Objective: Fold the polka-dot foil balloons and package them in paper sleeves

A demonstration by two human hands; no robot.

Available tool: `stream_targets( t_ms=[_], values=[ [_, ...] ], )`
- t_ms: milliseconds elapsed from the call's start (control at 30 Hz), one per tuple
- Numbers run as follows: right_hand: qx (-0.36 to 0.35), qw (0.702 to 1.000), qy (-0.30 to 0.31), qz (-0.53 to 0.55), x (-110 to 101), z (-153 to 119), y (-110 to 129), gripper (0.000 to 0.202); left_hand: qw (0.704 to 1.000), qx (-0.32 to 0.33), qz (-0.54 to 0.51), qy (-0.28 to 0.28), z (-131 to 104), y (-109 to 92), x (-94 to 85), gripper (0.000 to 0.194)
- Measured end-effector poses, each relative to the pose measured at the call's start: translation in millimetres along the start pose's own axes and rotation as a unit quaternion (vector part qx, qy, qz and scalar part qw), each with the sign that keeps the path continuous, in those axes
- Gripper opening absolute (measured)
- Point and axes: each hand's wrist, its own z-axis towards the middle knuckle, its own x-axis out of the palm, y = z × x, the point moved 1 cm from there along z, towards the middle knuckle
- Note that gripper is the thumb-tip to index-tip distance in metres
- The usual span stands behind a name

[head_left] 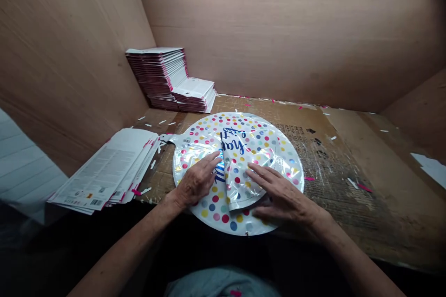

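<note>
Flat foil balloons with coloured dots on white, stacked in a pile, lie on the cardboard-covered bench. On the top foil balloon the right side is folded over toward the middle, with dark blue lettering showing along the fold. My left hand rests on the balloon just left of the folded edge, fingers slightly bent and reaching forward, thumb hidden. Lying over the folded part, my right hand has its fingers spread and stretched out. A narrow tab with a dark hole sticks out at the pile's left.
Tall stacks of printed card sleeves stand in the back left corner. More white printed sleeves lie fanned at the left edge. Wooden panels enclose the bench. Paper scraps are scattered over the cardboard.
</note>
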Motion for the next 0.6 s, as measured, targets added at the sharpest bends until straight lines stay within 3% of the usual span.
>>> stream_targets(
  t_ms=[100,233,333,467,600],
  values=[
    [0.001,0.999,0.009,-0.032,15.5,4.6,-7.7,0.079,0.995,0.045,0.026,0.089,6.8,-0.6,-1.6,0.064],
    [-0.004,0.997,-0.006,-0.077,23.8,11.4,-7.9,0.06,0.98,0.078,0.007,0.182,18.7,-2.5,9.2,0.065],
    [-0.035,0.993,-0.016,-0.115,24.7,15.0,-7.4,0.052,0.979,0.063,-0.005,0.193,19.8,1.3,12.2,0.065],
    [-0.078,0.985,-0.011,-0.156,19.9,26.5,-8.7,0.034,0.977,0.065,-0.04,0.197,21.8,5.6,1.5,0.071],
    [-0.032,0.994,-0.003,-0.107,6.4,36.5,-6.0,0.03,0.98,0.025,-0.096,0.173,26.8,6.8,-5.9,0.067]
  ],
)
